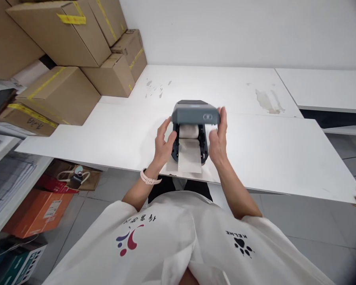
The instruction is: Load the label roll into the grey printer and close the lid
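"Looking forward and down, where does the printer (205, 148) lie?"

"On the white table (269, 150), directly between left hand (162, 145) and right hand (218, 145), its long axis running from the table's near edge toward the wall (240, 31); the raised lid (192, 116) spans crosswise above the paper roll (189, 132)"

"Which hand is nearer?"

"Neither clearly: the left, loosely open, has fingertips at the lid's left end; the right, also open, lays its fingers along the right end, thumb lower"

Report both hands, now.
Left hand: open, at the lid's left edge; grip unclear.
Right hand: open, along the lid's right edge; grip unclear.
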`<state>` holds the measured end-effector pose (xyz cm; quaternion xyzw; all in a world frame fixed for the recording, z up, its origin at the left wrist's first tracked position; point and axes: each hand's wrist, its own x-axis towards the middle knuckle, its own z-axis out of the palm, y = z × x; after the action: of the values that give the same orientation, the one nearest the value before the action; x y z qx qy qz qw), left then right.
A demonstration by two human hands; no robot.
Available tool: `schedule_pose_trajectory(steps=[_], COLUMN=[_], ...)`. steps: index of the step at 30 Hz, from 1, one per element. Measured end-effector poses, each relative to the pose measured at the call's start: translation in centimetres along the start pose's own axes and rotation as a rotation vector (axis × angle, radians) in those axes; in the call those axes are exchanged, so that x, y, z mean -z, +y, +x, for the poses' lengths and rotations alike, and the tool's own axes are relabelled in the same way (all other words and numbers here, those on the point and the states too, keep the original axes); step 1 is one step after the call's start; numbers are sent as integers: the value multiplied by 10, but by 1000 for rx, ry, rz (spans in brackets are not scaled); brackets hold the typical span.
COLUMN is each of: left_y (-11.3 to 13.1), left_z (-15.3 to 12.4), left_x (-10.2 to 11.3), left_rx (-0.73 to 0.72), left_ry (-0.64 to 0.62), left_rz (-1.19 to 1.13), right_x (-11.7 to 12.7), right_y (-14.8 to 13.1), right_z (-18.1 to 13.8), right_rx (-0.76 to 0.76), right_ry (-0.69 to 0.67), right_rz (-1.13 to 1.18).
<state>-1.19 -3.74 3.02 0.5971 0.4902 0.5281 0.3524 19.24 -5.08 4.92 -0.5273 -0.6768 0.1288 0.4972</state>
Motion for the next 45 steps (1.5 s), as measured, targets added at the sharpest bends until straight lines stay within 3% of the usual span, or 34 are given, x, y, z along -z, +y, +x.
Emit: schedule_pose_trajectory(steps=[4, 7, 10, 13, 17, 19, 22, 25, 27, 30, 32, 35, 40, 42, 45], left_y=[-18, -28, -32, -33, -35, -35, -34, -35, -36, -38, -38, -37, -39, -40, -40], left_z=[37, 44, 42, 40, 40, 40, 39, 38, 38, 38, 37, 36, 36, 36, 36], left_x=[-9, -17, -21, -21, -22, -23, -24, -25, -25, -25, -25, -24, -24, -25, -24], left_rx=[138, 234, 265, 271, 258, 247, 253, 283, 282, 268, 267, 269, 271, 273, 284], left_ry=[-37, -132, -145, -123, -99, -89, -82, -64, -56, -42, -44, -63, -62, -67, -63], left_rz=[132, 179, 185, 197, 205, 209, 235, 223, 190, 154, 134, 117, 111, 96, 98], right_x=[-10, -18, -21, -16, -3, -2, -11, -32, -46, -55, -45, -7, 58, 65, 57], right_y=[12, 32, 53, 55, 19, 1, -9, -1, 8, 16, 17, 20, 51, 75, 115], right_z=[76, 128, 165, 178, 149, 127, 106, 104, 108, 115, 118, 125, 140, 146, 155], right_rx=[141, 183, 173, 216, 235, 230, 188, 112, 80, 70, 76, 102, -6, -79, -182], right_ry=[94, 95, 40, 5, 106, -27, -512, -937, -1070, -1123, -1122, -1050, -664, -498, -334], right_rz=[-147, -154, -100, -79, -110, -166, -319, -513, -607, -601, -454, -104, 334, 424, 492])
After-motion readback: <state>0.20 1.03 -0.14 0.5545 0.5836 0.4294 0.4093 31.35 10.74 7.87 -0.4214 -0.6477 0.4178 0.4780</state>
